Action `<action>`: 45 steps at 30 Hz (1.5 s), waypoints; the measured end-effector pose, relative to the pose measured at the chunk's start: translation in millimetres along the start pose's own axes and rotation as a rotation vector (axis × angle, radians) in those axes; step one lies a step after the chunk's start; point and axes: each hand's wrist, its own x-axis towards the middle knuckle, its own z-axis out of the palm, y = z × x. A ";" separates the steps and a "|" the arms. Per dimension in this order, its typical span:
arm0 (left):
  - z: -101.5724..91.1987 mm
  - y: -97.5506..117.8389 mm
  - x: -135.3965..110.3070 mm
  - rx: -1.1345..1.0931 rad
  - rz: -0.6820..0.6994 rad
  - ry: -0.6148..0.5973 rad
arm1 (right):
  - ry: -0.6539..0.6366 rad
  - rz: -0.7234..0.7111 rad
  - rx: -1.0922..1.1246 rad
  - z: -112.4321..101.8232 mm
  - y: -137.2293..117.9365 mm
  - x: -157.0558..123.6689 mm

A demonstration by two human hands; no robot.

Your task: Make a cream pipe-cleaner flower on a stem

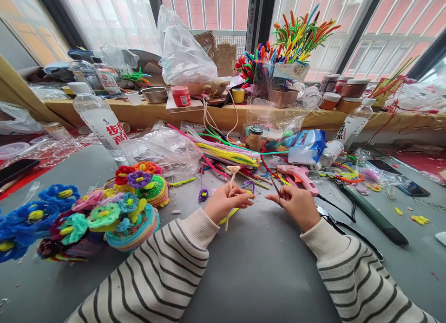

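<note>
My left hand (pixel 230 201) is closed, with a thin pale stick (pixel 226 221) held upright through its fingers; a peach-coloured clump sits on the stick's top. At its fingertips is a small purple and yellow pipe-cleaner piece (pixel 251 192). My right hand (pixel 300 206) grips a small pair of scissors (pixel 274 186), blades pointing up and to the left, a little apart from the left hand. A purple pipe-cleaner flower (pixel 203 194) lies beside my left hand. To the left stand pipe-cleaner flower arrangements (pixel 104 215) in several colours.
Behind the hands lies a bundle of pipe cleaners (pixel 226 152). A pink glue gun (pixel 301 177) rests close to my right hand, with black-handled pliers (pixel 355 237) nearby. Water bottles (pixel 99 121) stand at both sides. Pipe cleaners in a holder (pixel 265 65) fill the back ledge.
</note>
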 end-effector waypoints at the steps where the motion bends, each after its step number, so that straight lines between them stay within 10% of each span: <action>1: 0.5 0.0 -0.2 -0.005 -0.007 -0.010 | -0.011 0.012 -0.011 0.4 1.0 0.3; 45: 1.1 -5.1 3.8 0.065 0.067 0.060 | -0.220 0.039 0.075 -0.1 3.4 1.8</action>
